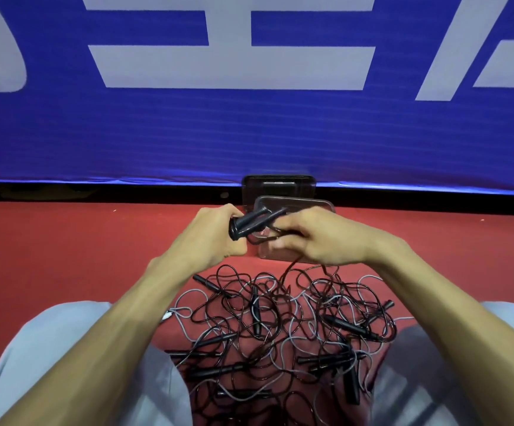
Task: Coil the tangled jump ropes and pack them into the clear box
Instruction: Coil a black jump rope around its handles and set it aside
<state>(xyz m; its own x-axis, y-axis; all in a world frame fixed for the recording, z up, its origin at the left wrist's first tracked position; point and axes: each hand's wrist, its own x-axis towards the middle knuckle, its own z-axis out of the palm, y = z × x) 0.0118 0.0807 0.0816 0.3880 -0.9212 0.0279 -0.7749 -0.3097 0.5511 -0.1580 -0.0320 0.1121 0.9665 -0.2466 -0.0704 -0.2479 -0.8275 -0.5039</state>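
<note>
Ropes [280, 327] lie tangled on the red floor [65, 241] at 6 o'clock, between the person's knees. The left hand [215, 235] grips two black handles [255, 221]; the right hand [317, 238] pinches their cord. The clear box [305, 202] sits at 12 o'clock behind the hands, contents hidden. What looks like its lid [278, 186] stands against the blue banner [249, 133].

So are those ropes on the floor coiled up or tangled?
Tangled: the jump ropes lie in one loose heap of crossing loops, black handles scattered through it.
</note>
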